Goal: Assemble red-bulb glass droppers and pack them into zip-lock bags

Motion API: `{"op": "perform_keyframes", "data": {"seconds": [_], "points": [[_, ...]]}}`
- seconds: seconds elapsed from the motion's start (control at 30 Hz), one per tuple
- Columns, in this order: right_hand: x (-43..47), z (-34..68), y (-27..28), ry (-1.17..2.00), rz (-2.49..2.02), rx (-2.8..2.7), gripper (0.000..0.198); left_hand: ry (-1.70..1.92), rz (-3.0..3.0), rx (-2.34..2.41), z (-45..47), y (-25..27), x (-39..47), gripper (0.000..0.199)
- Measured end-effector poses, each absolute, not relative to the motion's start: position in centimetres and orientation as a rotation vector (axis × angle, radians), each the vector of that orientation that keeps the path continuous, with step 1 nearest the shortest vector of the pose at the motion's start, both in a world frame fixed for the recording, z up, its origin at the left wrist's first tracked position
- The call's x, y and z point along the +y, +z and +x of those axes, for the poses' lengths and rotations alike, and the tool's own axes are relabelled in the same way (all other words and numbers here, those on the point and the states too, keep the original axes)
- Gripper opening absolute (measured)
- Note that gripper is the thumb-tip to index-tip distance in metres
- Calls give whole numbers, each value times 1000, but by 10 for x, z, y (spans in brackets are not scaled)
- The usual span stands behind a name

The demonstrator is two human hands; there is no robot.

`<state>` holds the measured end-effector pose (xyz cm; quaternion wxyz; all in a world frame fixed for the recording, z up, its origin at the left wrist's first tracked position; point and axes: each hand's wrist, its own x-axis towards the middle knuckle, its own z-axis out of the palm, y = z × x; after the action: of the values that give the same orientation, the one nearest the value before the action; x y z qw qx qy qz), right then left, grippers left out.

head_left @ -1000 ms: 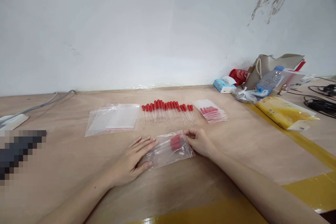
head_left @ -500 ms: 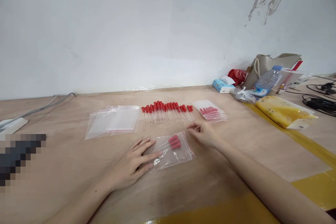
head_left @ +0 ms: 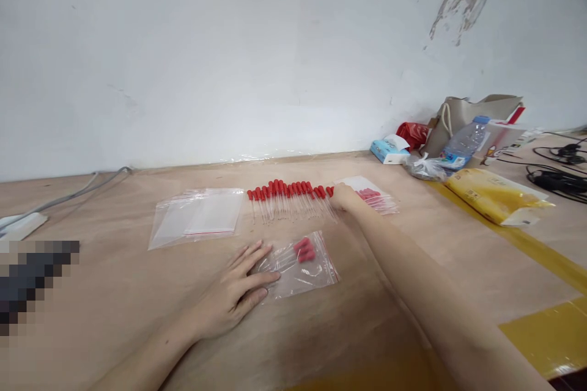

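My left hand (head_left: 243,281) lies flat with fingers spread, its fingertips resting on the left end of a clear zip bag (head_left: 293,286). Inside that bag are a few droppers with red bulbs (head_left: 304,250), their thin clear stems pointing left. Farther back, a row of loose droppers (head_left: 279,189) lies with red bulbs toward the wall. My right hand (head_left: 345,198) is at the right end of this row, fingers curled closed; whatever is between them is hidden. Just beyond it, partly covered by the hand, is a stack of filled zip bags (head_left: 383,203).
Flat zip bags (head_left: 202,214) lie left of the row. At the back right stand a tissue pack (head_left: 389,151), a plastic bottle (head_left: 468,137) and a paper bag (head_left: 481,109). A yellow packet (head_left: 490,192) and black cables (head_left: 557,180) lie farther right. A grey cable (head_left: 82,193) runs at left.
My right hand has moved away from the bag, up to the right end of the dropper row. My left hand stays on the bag.
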<state>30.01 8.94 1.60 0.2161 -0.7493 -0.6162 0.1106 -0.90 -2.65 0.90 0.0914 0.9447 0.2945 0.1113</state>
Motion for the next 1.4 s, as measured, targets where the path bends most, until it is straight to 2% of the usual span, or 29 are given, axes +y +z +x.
{"op": "perform_keyframes", "data": {"seconds": [0.1, 0.23, 0.37, 0.5, 0.57, 0.77, 1.0, 1.13, 1.4], "points": [[89, 298, 17, 307, -2176, -1654, 24, 352, 2866, 853, -8, 8, -26, 34], [76, 299, 32, 264, -2162, -1611, 43, 283, 2883, 874, -8, 9, -25, 37], [44, 306, 44, 224, -1795, -1529, 65, 178, 2844, 906, -8, 11, -25, 38], [4, 304, 27, 676, -1364, -1274, 71, 111, 2811, 902, -7, 13, -24, 39], [-11, 298, 12, 825, -1266, -1146, 70, 100, 2807, 904, -7, 13, -23, 39], [-30, 283, -12, 958, -1172, -968, 61, 130, 2825, 907, -8, 9, -21, 40], [-37, 291, -14, 1271, -1220, -1214, 33, 175, 2849, 924, -8, 4, -23, 43], [-38, 305, -10, 1084, -1368, -1565, 25, 165, 2851, 939, -7, 5, -24, 43], [-40, 289, -6, 928, -1387, -1723, 19, 185, 2876, 928, -8, 3, -22, 45]]}}
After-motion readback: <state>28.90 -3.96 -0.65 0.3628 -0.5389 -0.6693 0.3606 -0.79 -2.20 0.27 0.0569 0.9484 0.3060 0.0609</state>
